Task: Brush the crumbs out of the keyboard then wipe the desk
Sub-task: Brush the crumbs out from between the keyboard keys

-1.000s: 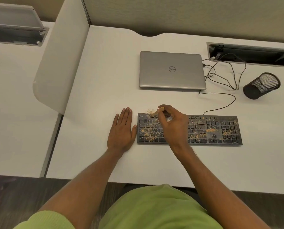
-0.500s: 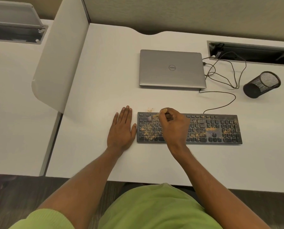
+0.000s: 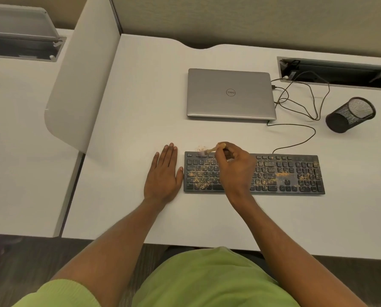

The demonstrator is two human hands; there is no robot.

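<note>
A black keyboard (image 3: 280,173) lies on the white desk (image 3: 140,120), its keys speckled with tan crumbs. My right hand (image 3: 236,169) hovers over its left half and grips a small wooden-handled brush (image 3: 209,150). The bristles touch the top key row near the left end. A little heap of crumbs (image 3: 200,148) lies on the desk just behind that row. My left hand (image 3: 164,176) rests flat on the desk, fingers straight, thumb against the keyboard's left edge.
A shut silver laptop (image 3: 230,94) sits behind the keyboard, with black cables (image 3: 300,103) running to a cable slot (image 3: 338,74) at the back right. A black mesh pen cup (image 3: 350,115) lies on its side. A white divider panel (image 3: 78,85) stands at the left.
The brush has made short strokes along the top key rows at the left end. The crumb heap behind the keyboard stays. My left hand has not moved.
</note>
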